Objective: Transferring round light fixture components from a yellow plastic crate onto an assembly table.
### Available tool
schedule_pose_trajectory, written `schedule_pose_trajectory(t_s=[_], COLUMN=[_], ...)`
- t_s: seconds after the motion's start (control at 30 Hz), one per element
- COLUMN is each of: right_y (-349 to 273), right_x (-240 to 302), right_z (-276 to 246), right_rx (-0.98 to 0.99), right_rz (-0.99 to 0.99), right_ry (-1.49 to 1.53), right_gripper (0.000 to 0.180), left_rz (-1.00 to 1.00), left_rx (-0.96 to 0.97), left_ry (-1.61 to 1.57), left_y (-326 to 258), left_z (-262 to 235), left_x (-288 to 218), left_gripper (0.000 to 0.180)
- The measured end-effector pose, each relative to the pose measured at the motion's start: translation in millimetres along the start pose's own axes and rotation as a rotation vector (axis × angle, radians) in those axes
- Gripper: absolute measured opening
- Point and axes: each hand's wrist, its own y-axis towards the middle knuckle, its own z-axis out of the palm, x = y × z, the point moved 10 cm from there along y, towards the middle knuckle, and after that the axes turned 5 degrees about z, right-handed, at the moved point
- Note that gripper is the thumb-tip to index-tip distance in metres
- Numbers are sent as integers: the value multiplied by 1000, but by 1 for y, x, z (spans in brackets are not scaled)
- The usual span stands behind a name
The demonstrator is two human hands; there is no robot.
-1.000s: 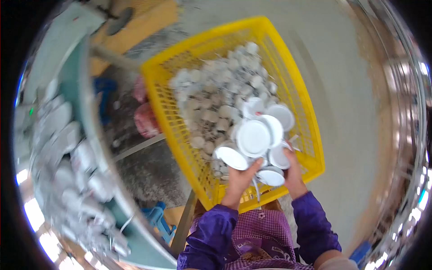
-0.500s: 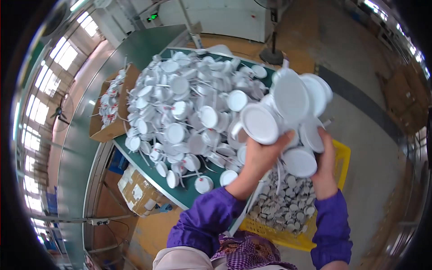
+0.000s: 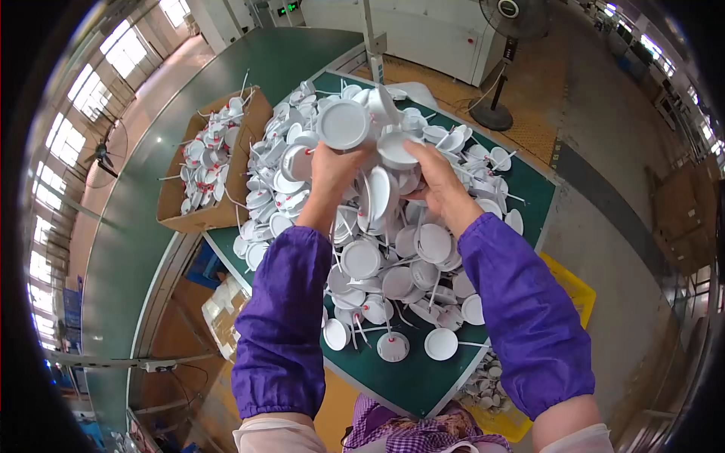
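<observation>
A big heap of round white disc-shaped fittings with short white wires (image 3: 360,259) covers the green tabletop (image 3: 423,377). Over its far middle, my left hand (image 3: 329,175) is closed against a cluster of the same discs, its thumb at the edge of a large disc (image 3: 343,125). From the other side my right hand (image 3: 439,180) grips the cluster, fingers on a second white disc (image 3: 396,150). Where the held bunch ends and the heap begins is hard to tell. Several fingers are hidden behind the discs.
An open cardboard box (image 3: 253,136) of similar discs with red bits stands left of the heap. The yellow crate (image 3: 578,291) at the lower right contains small grey-white pieces (image 3: 485,385). A standing fan (image 3: 495,113) is beyond the table; a green conveyor-like surface (image 3: 136,249) curves along the left.
Both hands have moved left and away from me, from above the yellow crate to over the heap, carrying the bunch of white discs. The view has shifted as well.
</observation>
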Motion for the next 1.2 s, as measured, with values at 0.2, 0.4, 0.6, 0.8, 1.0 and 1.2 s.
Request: schedule_pose_trajectory(t_s=[0.2,0.4,0.6,0.8,1.0,1.2], right_y=[30,8,-27,-120,-225,-339], right_x=[-13,-10,13,2,-61,-246], right_z=[-13,-28,-49,-86,-259,-435], right_rx=[-5,-111,-84,-43,-536,-938], right_rz=[-86,-26,-246,-405,-218,82], right_ry=[-545,-898,-1134,-690,-356,-118], right_gripper=[88,66,66,47,37,33], left_rz=[32,-11,-226,217,327,17], left_rx=[-186,155,428,-121,-186,720], left_ry=[325,219,685,478,437,31], left_y=[19,39,29,-50,-248,-395], left_z=[-21,-16,-38,-117,-85,117], left_x=[43,53,19,-27,-24,-41], left_gripper=[48,56,73,48,23,24])
